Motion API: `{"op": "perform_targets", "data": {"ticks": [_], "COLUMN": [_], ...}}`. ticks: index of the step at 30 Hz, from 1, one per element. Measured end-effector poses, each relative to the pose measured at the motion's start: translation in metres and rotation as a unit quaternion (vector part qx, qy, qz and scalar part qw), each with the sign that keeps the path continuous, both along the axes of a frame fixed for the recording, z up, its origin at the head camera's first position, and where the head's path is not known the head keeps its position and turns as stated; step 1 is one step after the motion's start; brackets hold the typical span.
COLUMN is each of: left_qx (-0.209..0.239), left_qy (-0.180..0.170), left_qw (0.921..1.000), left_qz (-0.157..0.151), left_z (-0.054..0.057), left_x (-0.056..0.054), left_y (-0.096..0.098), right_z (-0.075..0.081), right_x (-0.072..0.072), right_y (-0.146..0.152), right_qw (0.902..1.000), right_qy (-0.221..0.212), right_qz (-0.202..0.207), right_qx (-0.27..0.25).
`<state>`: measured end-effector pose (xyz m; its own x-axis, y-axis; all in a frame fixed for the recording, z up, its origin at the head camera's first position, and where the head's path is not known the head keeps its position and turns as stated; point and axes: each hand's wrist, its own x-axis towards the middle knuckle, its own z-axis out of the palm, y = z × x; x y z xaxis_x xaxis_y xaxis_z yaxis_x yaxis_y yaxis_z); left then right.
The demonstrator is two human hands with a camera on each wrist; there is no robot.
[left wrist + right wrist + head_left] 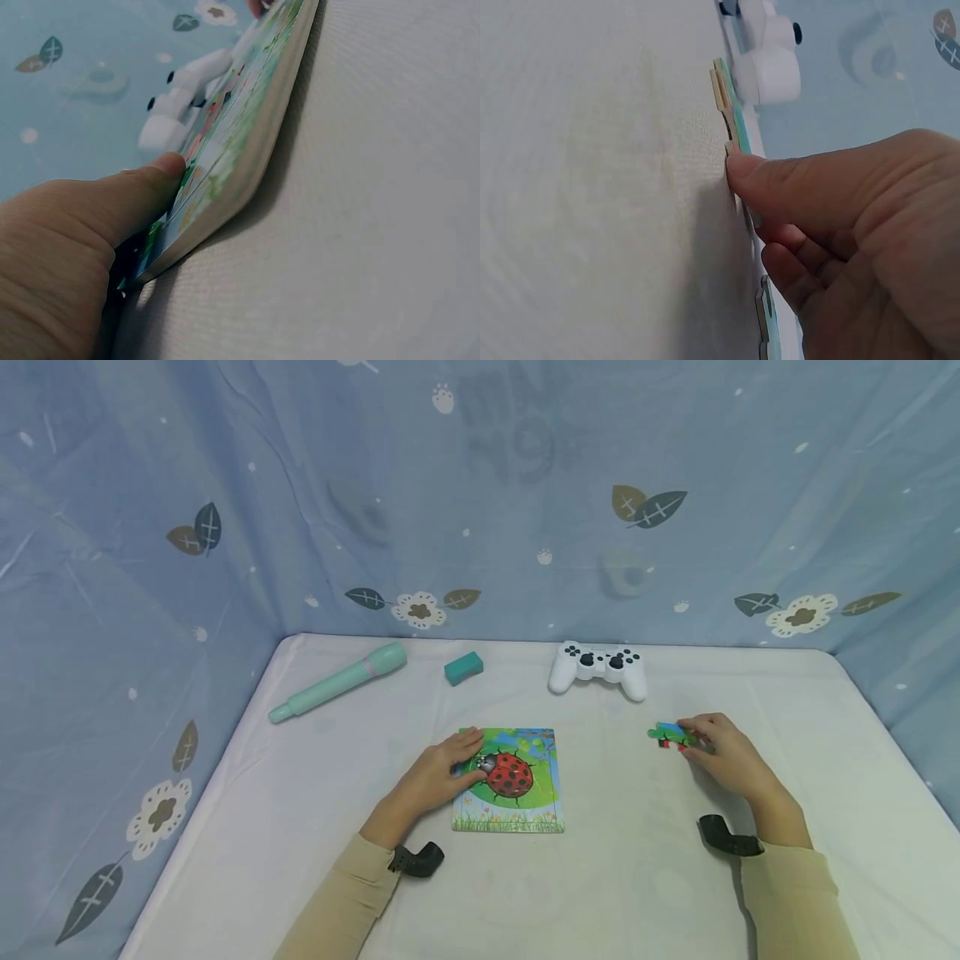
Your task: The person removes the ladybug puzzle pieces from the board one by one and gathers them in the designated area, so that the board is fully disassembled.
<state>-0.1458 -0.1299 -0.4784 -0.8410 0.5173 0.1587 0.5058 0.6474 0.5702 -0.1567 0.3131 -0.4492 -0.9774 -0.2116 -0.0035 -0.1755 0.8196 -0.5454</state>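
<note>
You are resting your left hand [435, 772] on the ladybug board [517, 817], which is lying flat, a little left of the middle of the tabletop [615, 877] and well in from the far edge. Your grip there is looking wide: your fingers are lying across the board's far-left corner while your thumb is reaching over its face to the ladybug's head. That spread is probably steadying the board against sliding, and it is leaving the right half of the picture uncovered.

Your right hand [731, 760] is holding a puzzle piece [663, 732] in a narrow pinch, between the board and the tabletop's right edge. You are pinching at one end, so the left end is sticking out past your fingertips, which seems handy for seeing its shape. In the right wrist view another jigsaw edge is showing beyond your fingers; you cannot tell from here whether it is joining the piece you are holding.

The white controller [597, 667] and the teal cylinder [463, 668] are sitting near the far edge, and the pale green stick [330, 690] is slanting by the far-left corner, all probably lying there to leave your hands room.
</note>
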Motion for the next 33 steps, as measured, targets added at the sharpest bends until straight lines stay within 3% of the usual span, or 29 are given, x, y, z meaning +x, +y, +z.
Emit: {"op": "perform_targets", "data": {"ticks": [9,19,25,33], "left_qx": [0.006,0.009,0.011,0.031], "left_qy": [0.004,0.019,0.029,-0.001], "left_qw": [1.0,0.9998,0.9994,0.9995], "left_qz": [0.001,-0.005,-0.014,0.001], "left_z": [0.001,0.001,-0.001,0.0], "left_x": [0.001,0.003,0.002,0.001], "left_y": [-0.002,-0.003,-0.002,-0.002], "right_z": [0.0,0.012,0.025,0.03], "right_x": [-0.002,0.003,0.008,0.004], "right_y": [0.0,-0.005,-0.018,-0.058], "right_qw": [0.9998,0.9977,0.9961,0.9905], "right_qy": [0.002,-0.039,-0.036,-0.001], "right_qz": [0.013,0.001,0.026,0.086], "right_qx": [0.012,-0.055,-0.077,-0.108]}}
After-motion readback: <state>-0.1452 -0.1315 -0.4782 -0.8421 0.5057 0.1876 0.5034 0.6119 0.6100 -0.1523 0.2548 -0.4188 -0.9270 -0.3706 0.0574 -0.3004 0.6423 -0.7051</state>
